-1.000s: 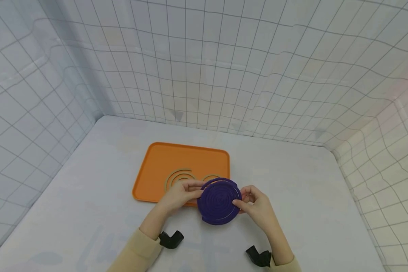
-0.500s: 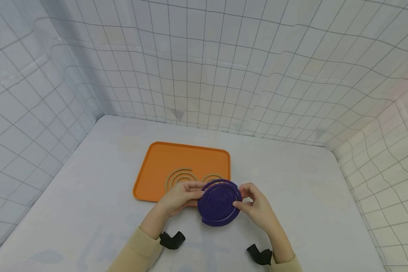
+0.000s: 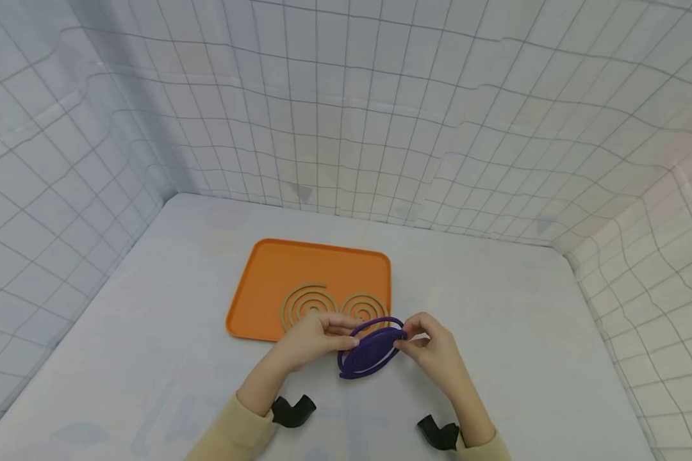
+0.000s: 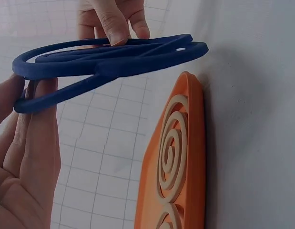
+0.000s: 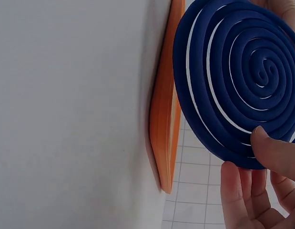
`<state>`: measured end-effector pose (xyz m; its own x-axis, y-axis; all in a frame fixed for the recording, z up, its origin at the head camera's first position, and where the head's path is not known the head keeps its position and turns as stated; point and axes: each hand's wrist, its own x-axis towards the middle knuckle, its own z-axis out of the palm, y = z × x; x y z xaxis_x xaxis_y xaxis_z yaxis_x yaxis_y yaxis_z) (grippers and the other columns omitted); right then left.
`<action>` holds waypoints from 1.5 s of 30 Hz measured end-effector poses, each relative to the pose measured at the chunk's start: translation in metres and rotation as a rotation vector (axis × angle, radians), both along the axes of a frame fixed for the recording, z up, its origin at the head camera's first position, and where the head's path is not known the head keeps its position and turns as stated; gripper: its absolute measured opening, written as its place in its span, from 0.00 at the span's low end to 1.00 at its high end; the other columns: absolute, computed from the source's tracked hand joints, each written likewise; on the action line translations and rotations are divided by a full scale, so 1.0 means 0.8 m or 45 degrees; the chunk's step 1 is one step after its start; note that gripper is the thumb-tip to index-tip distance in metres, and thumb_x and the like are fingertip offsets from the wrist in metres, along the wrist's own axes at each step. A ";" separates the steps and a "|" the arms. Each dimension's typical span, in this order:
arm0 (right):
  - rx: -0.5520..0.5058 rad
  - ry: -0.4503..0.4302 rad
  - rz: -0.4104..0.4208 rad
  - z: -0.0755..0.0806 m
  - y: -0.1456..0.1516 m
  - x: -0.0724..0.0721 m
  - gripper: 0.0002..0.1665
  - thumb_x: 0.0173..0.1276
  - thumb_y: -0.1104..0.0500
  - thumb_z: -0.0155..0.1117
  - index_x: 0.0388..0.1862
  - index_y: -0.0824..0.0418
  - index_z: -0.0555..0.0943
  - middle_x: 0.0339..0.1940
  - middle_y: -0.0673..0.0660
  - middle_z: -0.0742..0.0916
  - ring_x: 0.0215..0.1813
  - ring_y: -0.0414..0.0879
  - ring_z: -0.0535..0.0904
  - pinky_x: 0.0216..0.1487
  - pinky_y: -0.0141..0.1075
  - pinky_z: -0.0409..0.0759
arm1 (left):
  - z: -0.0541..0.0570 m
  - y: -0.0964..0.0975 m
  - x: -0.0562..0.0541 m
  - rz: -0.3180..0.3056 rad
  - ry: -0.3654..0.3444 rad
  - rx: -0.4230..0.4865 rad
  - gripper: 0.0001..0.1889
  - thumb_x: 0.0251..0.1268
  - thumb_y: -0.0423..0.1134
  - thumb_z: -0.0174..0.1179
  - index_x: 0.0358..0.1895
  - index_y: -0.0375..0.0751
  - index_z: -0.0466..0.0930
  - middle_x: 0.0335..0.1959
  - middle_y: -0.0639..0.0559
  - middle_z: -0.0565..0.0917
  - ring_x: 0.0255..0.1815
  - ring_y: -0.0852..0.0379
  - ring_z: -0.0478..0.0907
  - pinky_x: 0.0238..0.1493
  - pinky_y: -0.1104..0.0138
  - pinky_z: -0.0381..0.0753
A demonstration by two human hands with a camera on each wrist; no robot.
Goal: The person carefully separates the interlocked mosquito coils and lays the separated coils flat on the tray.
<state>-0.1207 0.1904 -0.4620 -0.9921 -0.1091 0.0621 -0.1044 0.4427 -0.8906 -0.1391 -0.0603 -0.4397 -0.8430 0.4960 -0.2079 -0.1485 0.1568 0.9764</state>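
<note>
A dark purple mosquito coil (image 3: 375, 352), blue in the wrist views, is held above the table between both hands. It is made of two spirals wound into each other, seen face-on in the right wrist view. My left hand (image 3: 314, 339) pinches its left edge between thumb and fingers. On the opposite edge, my right hand (image 3: 435, 355) grips it, with the thumb (image 5: 276, 155) on the near face and fingers behind. From the left wrist view, an outer turn (image 4: 66, 93) stands apart from the flatter inner windings, and the coil is tilted nearly edge-on.
Behind the hands lies an orange tray (image 3: 300, 259) with a raised rim. A larger tan spiral coil (image 3: 308, 285) and a smaller tan coil (image 3: 364, 296) rest on it. Black angled pieces (image 3: 294, 412) sit at both wrists. White grid-patterned curtains (image 3: 346, 128) enclose the white table (image 3: 484, 307).
The purple coil has tilted from nearly face-on to edge-on, and its outer turn has lifted away from the inner windings. My left hand has shifted slightly right, uncovering more of the tan coils.
</note>
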 end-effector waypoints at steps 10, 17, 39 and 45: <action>0.145 0.448 0.164 -0.008 -0.002 -0.001 0.21 0.49 0.76 0.76 0.33 0.56 0.78 0.34 0.48 0.81 0.39 0.43 0.80 0.39 0.37 0.85 | -0.008 0.010 0.004 -0.005 0.011 -0.068 0.21 0.63 0.38 0.68 0.57 0.35 0.81 0.47 0.39 0.87 0.44 0.55 0.85 0.46 0.65 0.85; 0.166 0.516 0.203 -0.012 0.005 -0.004 0.20 0.47 0.74 0.78 0.31 0.53 0.80 0.33 0.46 0.82 0.38 0.40 0.80 0.40 0.33 0.84 | -0.005 0.014 0.006 -0.065 0.133 -0.120 0.20 0.63 0.39 0.68 0.56 0.35 0.82 0.44 0.42 0.88 0.42 0.57 0.86 0.42 0.69 0.84; 0.305 0.820 0.204 -0.014 0.005 -0.006 0.25 0.37 0.77 0.80 0.30 0.56 0.80 0.31 0.46 0.84 0.36 0.39 0.76 0.36 0.29 0.76 | -0.012 0.013 0.009 -0.119 0.118 -0.150 0.17 0.63 0.36 0.67 0.53 0.33 0.82 0.41 0.45 0.87 0.40 0.61 0.83 0.40 0.73 0.80; 0.262 0.769 0.230 -0.013 0.006 -0.005 0.23 0.40 0.76 0.80 0.32 0.56 0.83 0.31 0.46 0.85 0.34 0.38 0.78 0.34 0.30 0.77 | -0.014 0.012 0.010 -0.068 0.228 -0.274 0.14 0.64 0.37 0.66 0.51 0.38 0.85 0.41 0.48 0.88 0.40 0.62 0.82 0.38 0.73 0.79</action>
